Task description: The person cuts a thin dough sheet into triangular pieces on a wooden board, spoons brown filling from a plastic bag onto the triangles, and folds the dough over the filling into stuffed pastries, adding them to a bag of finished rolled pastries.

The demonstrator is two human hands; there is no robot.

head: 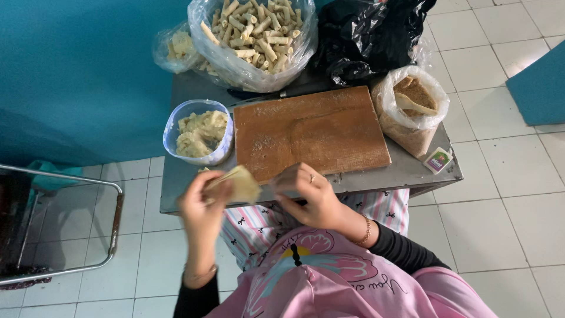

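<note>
Clearly the left hand point(203, 203) pinches a thin wrapper point(238, 184); it looks limp and tearable, best held at its edges; the right hand point(309, 191) curls shut, holding nothing visible.

- Floor point(500, 194): white square tiles, grey grout lines.
- Wall point(82, 76): plain teal, along the left and far side, meeting the floor behind the table.
- Table point(412, 171): small, grey metal top, set against the wall.
- Rack point(115, 218): metal tube frame, at left on the tiles.
- Mat point(541, 88): teal, at the right edge.
- Light: even, soft, with faint shadows.
</note>
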